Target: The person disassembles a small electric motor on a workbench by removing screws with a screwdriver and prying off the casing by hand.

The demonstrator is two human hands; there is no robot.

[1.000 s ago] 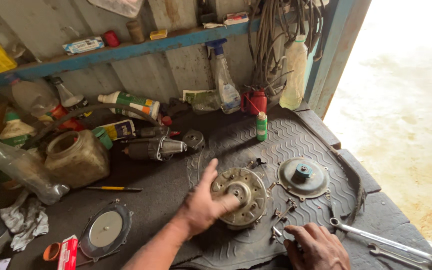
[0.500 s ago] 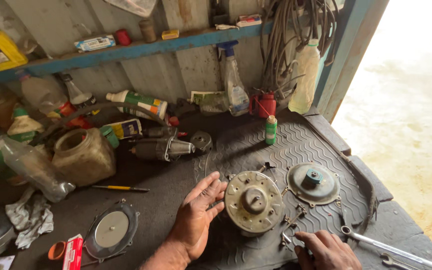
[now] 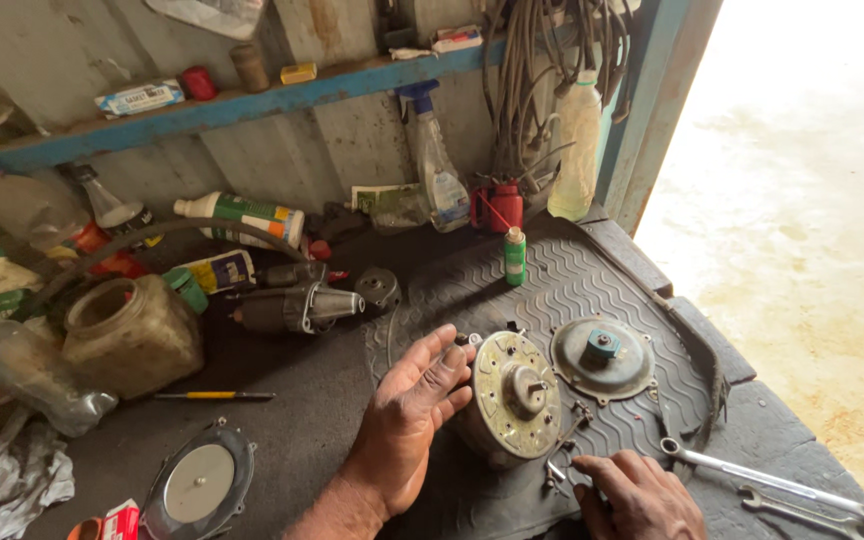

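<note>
Left hand [image 3: 407,425] lies open beside the round metal housing [image 3: 512,395]; right hand [image 3: 637,495] rests loosely curled, empty, near bolts [image 3: 557,475]. Grimy jar [image 3: 132,335] looks empty.

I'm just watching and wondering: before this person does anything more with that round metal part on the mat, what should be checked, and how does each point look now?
1. Round metal part resting on the rubber mat: ok.
2. Left hand steadying it: not ok, palm open, only the fingertips at its rim.
3. Right hand free: cannot tell, it rests on the mat by small loose screws, its fingers curled.
4. Wrenches within reach: ok, just right of the right hand.
5. Second disc out of the way: ok, lying apart behind the part.
</note>
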